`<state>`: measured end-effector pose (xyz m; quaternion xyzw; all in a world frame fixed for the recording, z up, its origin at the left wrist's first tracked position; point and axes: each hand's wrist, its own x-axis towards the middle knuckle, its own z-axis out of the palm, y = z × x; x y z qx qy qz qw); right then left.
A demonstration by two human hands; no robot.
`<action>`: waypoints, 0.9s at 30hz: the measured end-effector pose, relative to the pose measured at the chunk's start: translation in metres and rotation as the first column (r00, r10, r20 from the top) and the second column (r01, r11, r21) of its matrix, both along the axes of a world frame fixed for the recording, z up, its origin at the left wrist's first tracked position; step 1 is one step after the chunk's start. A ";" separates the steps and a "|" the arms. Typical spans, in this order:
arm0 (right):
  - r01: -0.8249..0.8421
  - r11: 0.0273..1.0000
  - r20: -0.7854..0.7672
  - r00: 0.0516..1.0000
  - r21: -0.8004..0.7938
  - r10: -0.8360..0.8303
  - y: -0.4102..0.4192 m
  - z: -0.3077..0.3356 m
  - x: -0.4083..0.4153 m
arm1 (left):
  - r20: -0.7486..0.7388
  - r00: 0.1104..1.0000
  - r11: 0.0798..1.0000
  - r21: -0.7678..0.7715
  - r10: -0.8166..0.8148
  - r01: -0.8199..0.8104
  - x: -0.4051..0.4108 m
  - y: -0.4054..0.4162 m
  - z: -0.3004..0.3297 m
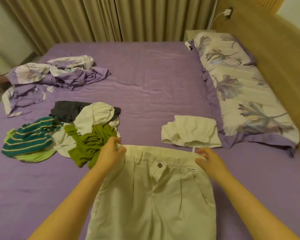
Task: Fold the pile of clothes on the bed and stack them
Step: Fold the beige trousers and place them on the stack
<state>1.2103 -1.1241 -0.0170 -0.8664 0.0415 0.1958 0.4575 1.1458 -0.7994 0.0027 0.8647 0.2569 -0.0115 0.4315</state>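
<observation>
1. Right now the cream trousers are being laid out flat on the purple bed, front side up, waistband away from the person and legs running back toward them and out of view below.
2. Left hand has its fingers curled over the left corner of the waistband, pinching the cloth there; right hand does the same at the right corner, fingers bent onto the band.
3. So the trousers lie directly beneath and between both hands, stretched taut across the top edge.
4. By my reckoning this is the straightening step, before any fold is made. Next would likely be bringing one leg over the other, which calls for one side to be lifted while the other stays pinned.
5. Just to the left, touching the left hand's side, waits the unfolded pile: green, white, dark grey and striped pieces.
6. One folded white garment sits beyond the right hand, near the floral pillow, starting the stack.
</observation>
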 end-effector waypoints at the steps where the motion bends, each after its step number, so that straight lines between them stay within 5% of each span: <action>1: 0.007 0.999 -0.026 1.000 -0.044 -0.008 0.004 -0.022 0.000 | -0.024 1.000 1.000 -0.006 0.009 -0.009 0.003 0.001 -0.022; 7: 0.061 0.965 -0.008 0.998 -0.255 -0.065 0.032 -0.100 0.026 | -0.100 0.994 0.996 0.074 -0.049 0.057 0.047 0.014 -0.109; 12: -0.034 0.844 0.261 0.944 -0.535 0.204 0.053 -0.141 0.032 | -0.084 0.966 0.822 0.511 -0.244 0.252 0.072 -0.005 -0.161; 16: -0.269 0.844 0.076 0.937 -0.464 0.341 0.080 -0.178 -0.004 | -0.178 0.796 0.715 0.357 -0.579 0.601 0.055 -0.044 -0.202; 19: -0.407 0.813 -0.074 0.906 -0.417 0.416 0.092 -0.200 -0.030 | -0.267 0.693 0.618 0.316 -0.670 0.719 0.039 -0.059 -0.227; 27: -0.186 0.869 0.114 0.958 -0.458 0.265 0.117 -0.220 0.001 | -0.357 0.494 0.370 0.362 -0.793 0.856 0.053 -0.039 -0.261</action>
